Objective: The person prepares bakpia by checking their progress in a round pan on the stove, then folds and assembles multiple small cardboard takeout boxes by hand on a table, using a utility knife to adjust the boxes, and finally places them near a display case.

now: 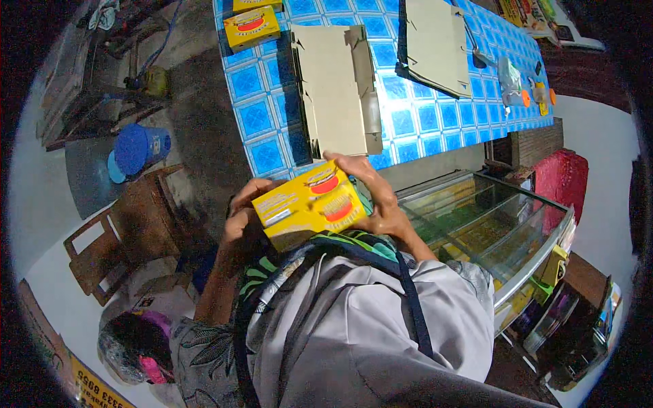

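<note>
A yellow cardboard box [308, 203] with red printing is held in front of my body, tilted, in both hands. My left hand [246, 206] grips its left end, with the fingers partly in shadow. Around the right end curve the thumb and fingers of my right hand [375, 191]. Just beyond the box, an unfolded box blank [330, 86] lies plain side up on the table, its side flaps partly raised. Two finished-looking boxes stand at the table's far left corner, the nearer yellow box [252, 28] being in fuller view.
The table has a blue checked cover [428, 118]. On it are a stack of flat blanks [440, 48] and a clear jar [511, 86] with an orange lid. A glass display case [484, 219] stands close on my right. Leftward are a blue bucket [136, 149] and a wooden chair [130, 224].
</note>
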{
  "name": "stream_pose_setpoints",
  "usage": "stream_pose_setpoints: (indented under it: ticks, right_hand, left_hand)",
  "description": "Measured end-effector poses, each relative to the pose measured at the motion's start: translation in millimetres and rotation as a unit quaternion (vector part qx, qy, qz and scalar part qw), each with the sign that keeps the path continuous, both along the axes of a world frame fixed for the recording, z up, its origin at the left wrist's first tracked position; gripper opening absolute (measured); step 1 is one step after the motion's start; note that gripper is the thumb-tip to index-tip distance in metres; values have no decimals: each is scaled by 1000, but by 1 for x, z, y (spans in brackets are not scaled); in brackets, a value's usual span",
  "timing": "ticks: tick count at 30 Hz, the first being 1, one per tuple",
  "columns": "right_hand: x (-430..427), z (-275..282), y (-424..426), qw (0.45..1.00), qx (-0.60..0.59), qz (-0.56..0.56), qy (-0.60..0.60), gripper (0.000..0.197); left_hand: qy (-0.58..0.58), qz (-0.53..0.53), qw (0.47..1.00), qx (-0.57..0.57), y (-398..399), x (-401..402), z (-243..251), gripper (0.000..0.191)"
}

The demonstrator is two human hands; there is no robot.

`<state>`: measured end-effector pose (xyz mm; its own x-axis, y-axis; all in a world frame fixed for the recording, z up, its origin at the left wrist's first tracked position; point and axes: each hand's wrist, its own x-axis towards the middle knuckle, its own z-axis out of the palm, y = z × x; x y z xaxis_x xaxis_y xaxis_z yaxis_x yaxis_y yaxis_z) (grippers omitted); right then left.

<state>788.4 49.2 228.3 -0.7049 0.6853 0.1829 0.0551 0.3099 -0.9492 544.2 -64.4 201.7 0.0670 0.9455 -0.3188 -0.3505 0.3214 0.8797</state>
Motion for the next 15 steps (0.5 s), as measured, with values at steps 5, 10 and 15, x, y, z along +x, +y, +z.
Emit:
stream_pose_setpoints:
  ticks: [5, 10, 15]
  right_hand:
    - [1, -2, 2, 997, 3, 64, -35, 72]
    - [-23, -17, -6, 993, -103, -5, 54, 70]
    - [-41, -23, -1, 964, -254, -59, 49, 72]
  left_hand:
    - [-48, 118, 992, -17, -33, 1, -40, 81]
    - [34, 163, 986, 14, -19, 25, -29, 117]
    - [202, 99, 968, 112, -16, 7, -23, 117]
